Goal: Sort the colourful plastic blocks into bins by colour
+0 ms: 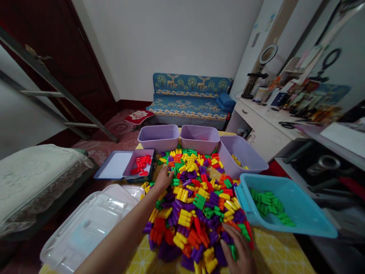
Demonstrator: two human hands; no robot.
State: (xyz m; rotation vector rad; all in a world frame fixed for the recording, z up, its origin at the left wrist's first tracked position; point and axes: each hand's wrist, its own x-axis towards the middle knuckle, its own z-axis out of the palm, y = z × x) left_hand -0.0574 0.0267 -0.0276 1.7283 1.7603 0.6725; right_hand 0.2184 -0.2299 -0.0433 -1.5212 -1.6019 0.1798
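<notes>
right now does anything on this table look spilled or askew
The mixed-colour blocks lie in one loose heap on the yellow table, reaching its near edge. The blue bin holding green blocks seems to jut past the right edge, skewed against the two straight purple bins at the back.

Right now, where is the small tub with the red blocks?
In the head view, the small tub sits left of the block pile, just beyond the left hand.

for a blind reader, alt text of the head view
A person's left hand and right hand rest on a heap of red, yellow, green and purple plastic blocks, beside lilac plastic bins and a turquoise plastic bin.
</notes>
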